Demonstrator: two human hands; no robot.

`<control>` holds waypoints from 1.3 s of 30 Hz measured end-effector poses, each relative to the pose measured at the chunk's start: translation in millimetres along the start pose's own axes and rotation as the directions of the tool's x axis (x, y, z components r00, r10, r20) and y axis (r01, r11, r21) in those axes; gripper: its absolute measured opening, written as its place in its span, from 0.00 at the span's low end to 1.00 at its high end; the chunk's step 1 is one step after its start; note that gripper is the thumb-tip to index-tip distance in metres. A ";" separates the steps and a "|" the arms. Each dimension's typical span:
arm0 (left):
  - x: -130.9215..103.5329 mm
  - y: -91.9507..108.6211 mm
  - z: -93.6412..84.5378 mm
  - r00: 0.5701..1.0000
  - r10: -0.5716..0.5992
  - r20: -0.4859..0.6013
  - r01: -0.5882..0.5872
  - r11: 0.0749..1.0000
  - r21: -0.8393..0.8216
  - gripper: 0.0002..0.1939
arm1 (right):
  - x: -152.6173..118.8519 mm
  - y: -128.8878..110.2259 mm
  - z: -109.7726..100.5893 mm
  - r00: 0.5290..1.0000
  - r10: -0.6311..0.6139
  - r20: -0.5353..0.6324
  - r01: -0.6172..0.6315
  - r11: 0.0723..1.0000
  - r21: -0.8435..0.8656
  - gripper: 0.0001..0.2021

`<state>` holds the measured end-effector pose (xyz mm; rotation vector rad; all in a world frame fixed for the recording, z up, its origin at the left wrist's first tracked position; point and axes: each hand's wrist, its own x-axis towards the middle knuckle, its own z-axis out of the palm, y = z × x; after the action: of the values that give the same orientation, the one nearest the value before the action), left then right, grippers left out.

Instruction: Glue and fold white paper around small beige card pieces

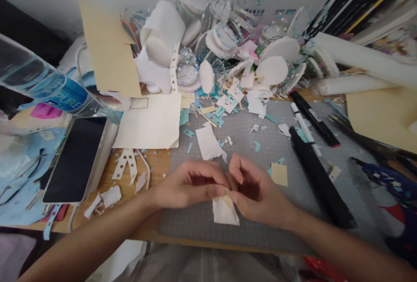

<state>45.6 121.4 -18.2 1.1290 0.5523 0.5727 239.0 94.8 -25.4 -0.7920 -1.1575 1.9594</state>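
Observation:
My left hand (195, 184) and my right hand (257, 190) meet over the grey cutting mat (192, 227) near the table's front edge. Both pinch the top of a small piece of white paper (225, 212), thumbs almost touching; a pale yellow patch shows at its upper part. The paper hangs down toward me, and the fingers behind it are partly hidden. Just beyond my hands lies a torn white paper strip (208, 142). A small yellow paper square (279, 174) rests to the right of my right hand.
At left are a phone (76, 160), a tilted water bottle (42, 77) and a cream sheet (150, 121). Black and white markers (314, 117) and a long black object (321, 180) lie at right. White discs (272, 70), smiling paper figures (228, 101) and scraps crowd the back.

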 end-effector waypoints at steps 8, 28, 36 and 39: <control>-0.7 8.5 4.8 0.995 0.059 -0.075 -0.059 0.998 0.001 0.07 | 2.0 1.7 0.3 0.998 -0.007 0.057 -0.006 0.975 0.222 0.13; 0.0 10.7 5.9 0.986 0.098 -0.133 -0.093 0.995 0.042 0.11 | -2.4 -0.6 -0.9 0.961 0.193 0.199 -0.220 0.968 0.123 0.20; 0.4 11.4 6.0 0.985 0.101 -0.140 -0.098 0.995 0.025 0.12 | -3.3 1.9 -1.0 0.960 0.190 0.204 -0.223 0.963 0.151 0.15; 0.3 11.7 6.4 0.984 0.097 -0.148 -0.094 0.995 0.030 0.13 | -3.6 1.2 -0.3 0.960 0.193 0.202 -0.226 0.962 0.153 0.14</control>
<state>48.5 121.1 -5.2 1.1448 0.6369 0.7398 240.9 91.6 -26.1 -0.6740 -1.0215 2.3177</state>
